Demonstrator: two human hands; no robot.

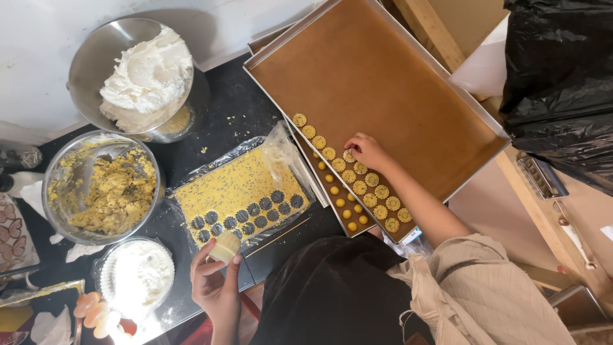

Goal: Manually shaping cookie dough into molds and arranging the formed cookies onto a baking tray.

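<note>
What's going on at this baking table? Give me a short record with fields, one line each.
left hand: holds a small round cookie cutter above the table edge
right hand: fingertips on a flower-shaped cookie in the baking tray
rolled dough sheet: yellow, speckled, round holes cut along its near edge
steel bowls: one with white cream, one with yellow dough
flour dish: left of the left hand

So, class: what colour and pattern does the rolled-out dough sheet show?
Yellow, speckled with small dark seeds, on the dough sheet; flower-shaped holes line its lower edge. Head view.
</note>
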